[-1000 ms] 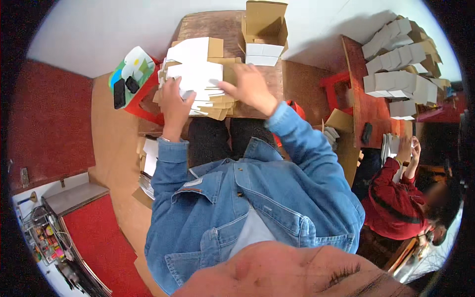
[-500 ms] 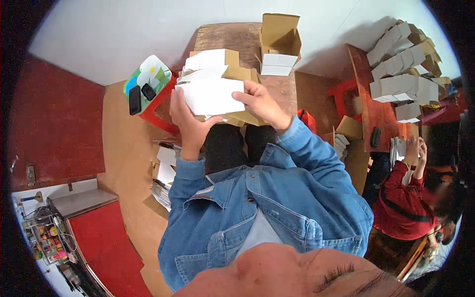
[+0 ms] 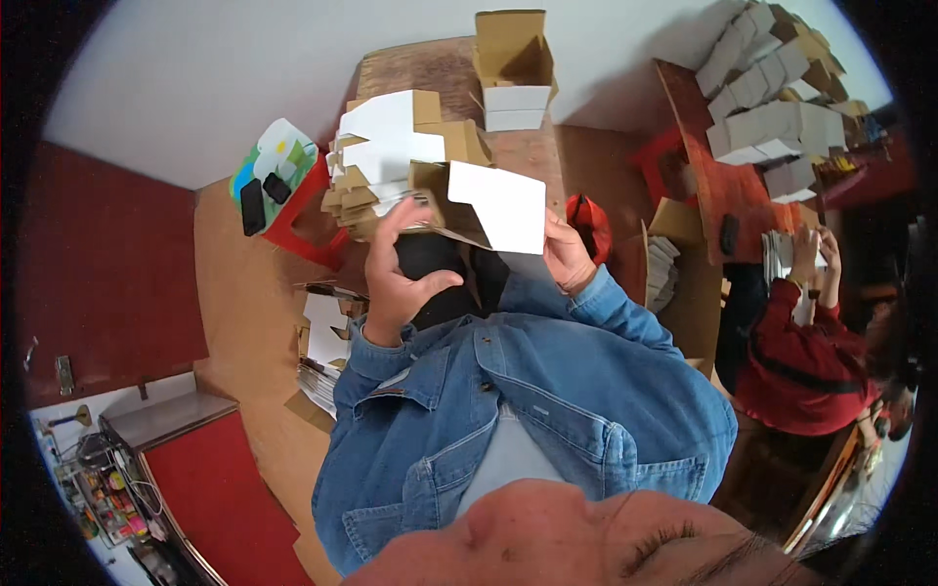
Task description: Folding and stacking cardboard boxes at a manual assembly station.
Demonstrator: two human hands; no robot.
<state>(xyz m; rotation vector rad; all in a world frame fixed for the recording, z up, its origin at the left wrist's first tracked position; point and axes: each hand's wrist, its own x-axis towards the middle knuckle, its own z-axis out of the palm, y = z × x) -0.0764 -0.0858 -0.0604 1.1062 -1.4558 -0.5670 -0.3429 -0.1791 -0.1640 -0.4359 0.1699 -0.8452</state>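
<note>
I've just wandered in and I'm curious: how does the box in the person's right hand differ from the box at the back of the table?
The held box is up in the right hand; the back box stands on the table. The held box is tilted, while the back box is upright with a brown flap raised. Both are white outside and brown inside.

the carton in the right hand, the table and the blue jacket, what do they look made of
White carton: probably cardboard, white and smooth outside, plain brown on the inner face.
Table: likely wood, its reddish-brown finish patchy and worn.
Blue jacket: looks like denim, matte, with faded, stitched seams.
</note>
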